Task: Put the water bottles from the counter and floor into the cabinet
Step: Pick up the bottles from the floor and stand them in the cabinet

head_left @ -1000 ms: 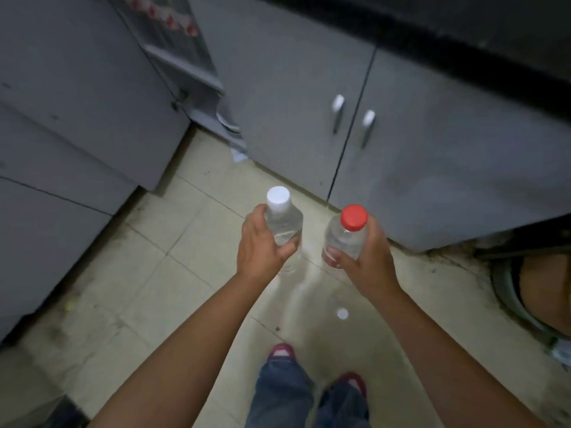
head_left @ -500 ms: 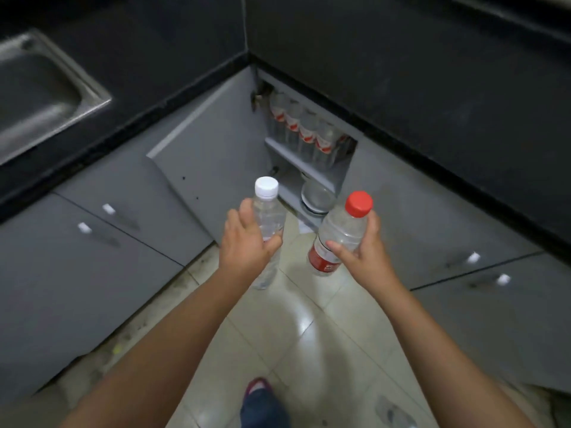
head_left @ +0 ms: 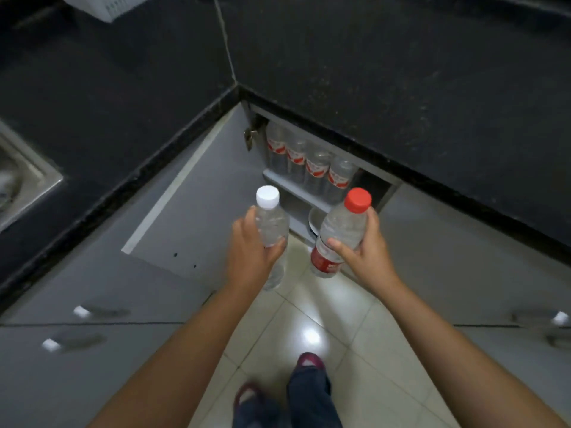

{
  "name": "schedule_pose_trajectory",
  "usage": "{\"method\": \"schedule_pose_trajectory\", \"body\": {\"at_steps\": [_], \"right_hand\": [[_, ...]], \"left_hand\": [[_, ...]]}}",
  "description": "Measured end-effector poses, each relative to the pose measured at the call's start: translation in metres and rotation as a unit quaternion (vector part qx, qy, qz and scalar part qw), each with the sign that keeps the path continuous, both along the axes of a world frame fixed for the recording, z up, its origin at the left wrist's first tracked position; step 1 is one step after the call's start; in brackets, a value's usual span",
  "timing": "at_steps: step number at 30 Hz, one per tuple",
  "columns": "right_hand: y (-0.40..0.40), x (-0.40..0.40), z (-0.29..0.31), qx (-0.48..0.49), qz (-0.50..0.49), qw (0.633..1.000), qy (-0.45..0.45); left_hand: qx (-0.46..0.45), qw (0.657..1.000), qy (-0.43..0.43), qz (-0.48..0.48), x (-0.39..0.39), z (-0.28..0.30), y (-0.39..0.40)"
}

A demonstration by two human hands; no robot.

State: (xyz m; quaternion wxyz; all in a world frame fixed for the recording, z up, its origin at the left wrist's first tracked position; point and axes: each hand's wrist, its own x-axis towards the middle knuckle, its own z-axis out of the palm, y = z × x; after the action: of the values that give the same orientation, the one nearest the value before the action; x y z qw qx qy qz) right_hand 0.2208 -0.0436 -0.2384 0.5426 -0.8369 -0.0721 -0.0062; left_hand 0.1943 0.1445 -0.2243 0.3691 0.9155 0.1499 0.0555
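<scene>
My left hand [head_left: 253,254] grips a clear bottle with a white cap [head_left: 272,223], held upright. My right hand [head_left: 367,251] grips a clear bottle with a red cap and red label [head_left: 340,230], tilted slightly. Both bottles hang over the tiled floor, just in front of the open corner cabinet [head_left: 312,199]. On the cabinet's upper shelf stand several red-labelled water bottles [head_left: 309,163] in a row. A white bowl [head_left: 313,222] shows on the lower level, partly hidden behind the red-capped bottle.
The cabinet door [head_left: 197,211] stands swung open to the left. A black counter [head_left: 370,72] wraps the corner above, with a steel sink [head_left: 18,177] at far left. Shut grey doors with white handles flank both sides. My feet stand on the glossy tiles [head_left: 309,335].
The view has swung and closed in on the open cabinet. Both hands have carried their bottles nearer to the shelves, grips unchanged.
</scene>
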Motion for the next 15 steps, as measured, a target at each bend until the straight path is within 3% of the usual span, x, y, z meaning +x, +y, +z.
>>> {"method": "schedule_pose_trajectory", "body": {"at_steps": [5, 15], "right_hand": [[0.014, 0.029, -0.036, -0.018, -0.053, 0.998, 0.001], [0.032, 0.066, -0.083, -0.062, -0.162, 0.982, -0.077]], "left_hand": [[-0.084, 0.996, -0.03, -0.028, 0.045, -0.043, 0.014], [-0.077, 0.983, -0.152, -0.071, 0.119, -0.094, 0.003]]}}
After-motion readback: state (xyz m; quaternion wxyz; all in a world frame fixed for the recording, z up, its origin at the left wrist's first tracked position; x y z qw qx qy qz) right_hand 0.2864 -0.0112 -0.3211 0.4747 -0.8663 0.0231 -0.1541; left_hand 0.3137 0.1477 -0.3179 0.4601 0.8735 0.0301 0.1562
